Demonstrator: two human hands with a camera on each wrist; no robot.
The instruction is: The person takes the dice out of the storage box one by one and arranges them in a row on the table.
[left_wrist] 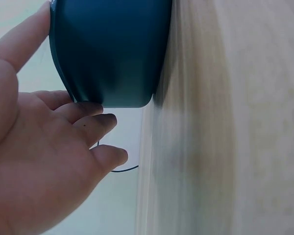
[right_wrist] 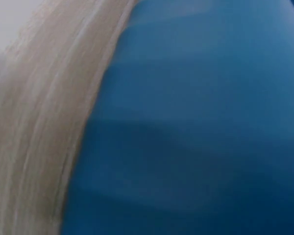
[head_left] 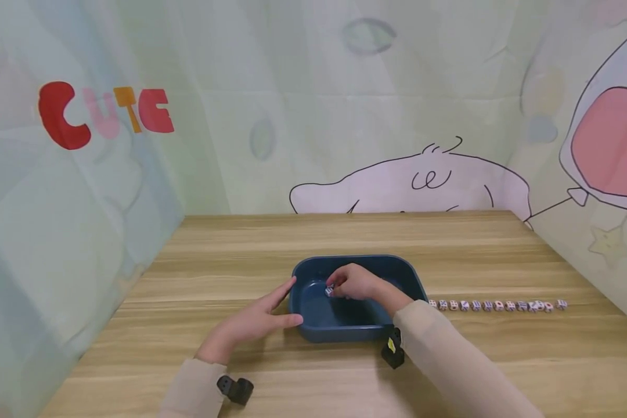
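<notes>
A dark blue rectangular tray [head_left: 345, 334] stands on the wooden table. My right hand [head_left: 357, 282] reaches down into it and pinches a small white die [head_left: 330, 289] with dark marks between thumb and fingertips, toward the tray's left end. At that same end, my left hand [head_left: 258, 316] rests with extended fingers and thumb against the rim. The left wrist view shows the left hand [left_wrist: 54, 142] with its thumb at the rim and its fingertips by the tray's outer wall [left_wrist: 112, 54]. The tray's blue wall [right_wrist: 186, 122] fills most of the right wrist view, with the right hand out of sight.
A row of several dice [head_left: 476, 305] runs rightward along the table [head_left: 230, 244] from the tray's right side; some sit close together, and the last die [head_left: 561, 304] stands slightly apart. A printed cloth backdrop [head_left: 230, 139] hangs behind the table and at its sides.
</notes>
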